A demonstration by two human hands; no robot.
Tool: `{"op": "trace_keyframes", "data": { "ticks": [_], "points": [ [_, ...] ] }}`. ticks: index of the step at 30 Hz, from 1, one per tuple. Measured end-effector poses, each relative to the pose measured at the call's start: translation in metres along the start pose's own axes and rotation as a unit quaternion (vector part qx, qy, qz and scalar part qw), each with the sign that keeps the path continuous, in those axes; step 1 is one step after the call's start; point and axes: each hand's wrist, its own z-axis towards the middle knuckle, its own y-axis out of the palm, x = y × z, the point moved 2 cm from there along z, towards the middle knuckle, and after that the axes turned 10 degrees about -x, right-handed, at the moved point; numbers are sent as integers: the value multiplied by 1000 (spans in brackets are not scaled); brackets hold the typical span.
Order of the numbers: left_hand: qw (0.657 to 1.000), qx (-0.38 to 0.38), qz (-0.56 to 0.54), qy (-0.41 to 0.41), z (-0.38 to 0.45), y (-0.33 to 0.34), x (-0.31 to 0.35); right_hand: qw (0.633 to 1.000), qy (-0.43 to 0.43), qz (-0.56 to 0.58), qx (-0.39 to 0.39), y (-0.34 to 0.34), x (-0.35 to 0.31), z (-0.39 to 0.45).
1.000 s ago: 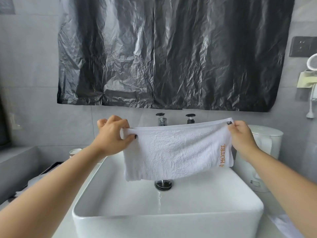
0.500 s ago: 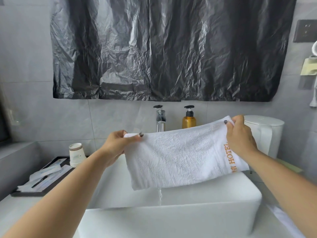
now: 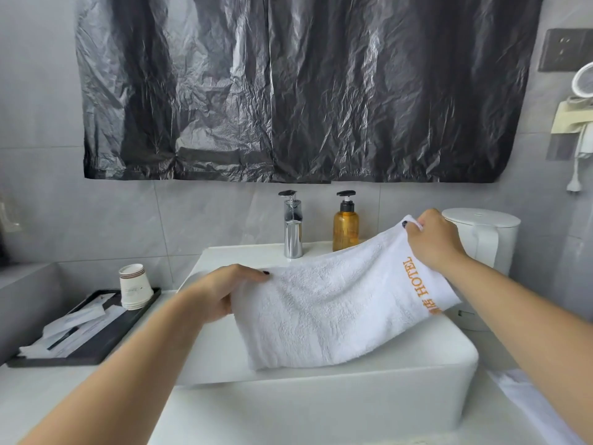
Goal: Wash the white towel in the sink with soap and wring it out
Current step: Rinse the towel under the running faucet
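Towel (image 3: 324, 313) hangs in the centre of the frame over the white sink (image 3: 321, 399), spread between two hands and sloping up to the right. At its lower left corner the left hand (image 3: 221, 292) holds the edge, thumb on top and fingers folded under the cloth. At the upper right corner the right hand (image 3: 433, 242) pinches the top edge, beside the orange HOTEL lettering. I judge the cloth soft and limp; once soaked it will become heavy and sag, so the corners or the short ends are good places to take it for wringing. Behind stand the chrome faucet (image 3: 292, 229) and the amber soap bottle (image 3: 345, 224), near the right hand.
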Motion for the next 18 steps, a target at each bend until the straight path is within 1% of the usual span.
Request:
{"op": "trace_keyframes", "data": {
  "ticks": [2, 4, 6, 8, 10, 13, 16, 18],
  "points": [
    [999, 19, -25, 35, -3, 11, 4, 1000, 2, 5, 3, 0, -4, -1],
    [998, 16, -40, 54, -6, 26, 12, 1000, -9, 5, 4, 0, -14, -4],
    [997, -1, -62, 37, -9, 41, 20, 999, -31, 17, 1, 0, -30, -13],
    [995, -37, -94, 7, -13, 56, 26, 997, -63, 47, -3, 1, -50, -29],
    [989, -61, -135, 8, -14, 69, 28, 993, -95, 73, -3, 3, -68, -48],
    [981, -39, -190, 27, -12, 85, 27, 984, -141, 105, 0, 13, -87, -76],
    [975, 3, -208, 75, -13, 95, 28, 976, -174, 132, 3, 25, -94, -98],
    [973, -2, -212, 92, -17, 95, 27, 967, -196, 165, -4, 29, -95, -112]
  ]
}}
